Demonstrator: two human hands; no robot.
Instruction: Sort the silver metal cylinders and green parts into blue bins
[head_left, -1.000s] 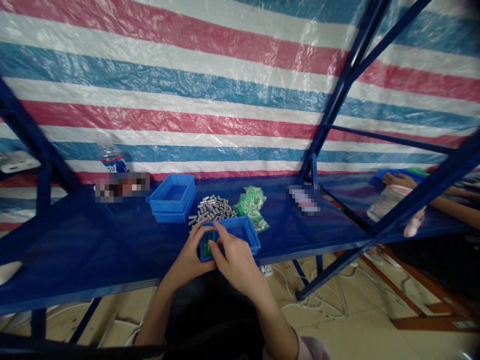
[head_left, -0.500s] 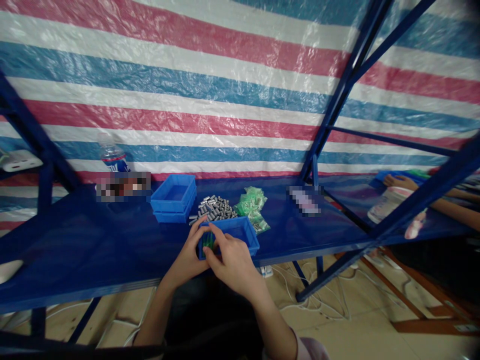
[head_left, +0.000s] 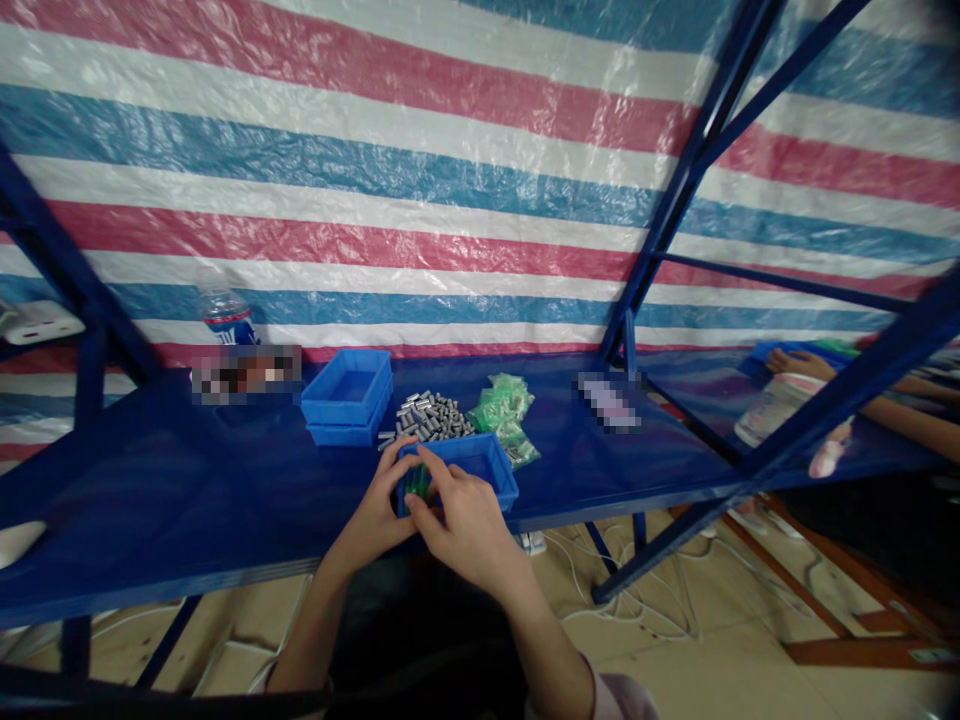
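Observation:
My left hand [head_left: 380, 512] and my right hand [head_left: 466, 520] meet over the left end of a shallow blue bin [head_left: 491, 465]. Between their curved fingers is a small green plastic bag [head_left: 417, 484], gripped from both sides. What the bag holds is too small to make out. Just behind the bin lies a heap of short grey metal cylinders [head_left: 435, 417]. Right of that heap, a pile of green plastic bags [head_left: 504, 405] rests on the blue table [head_left: 225, 490], one of them with metal pieces showing.
Two stacked blue bins [head_left: 348, 392] stand left of the metal heap. Behind them at left is a plastic bottle [head_left: 229, 312] near a blurred-out item. A blue metal post [head_left: 667, 200] rises at right, and beyond it another person's hand [head_left: 801, 362] rests by a blue bin.
Almost nothing differs. Both hands keep their grip on the green bag, with only a slight shift of the fingers.

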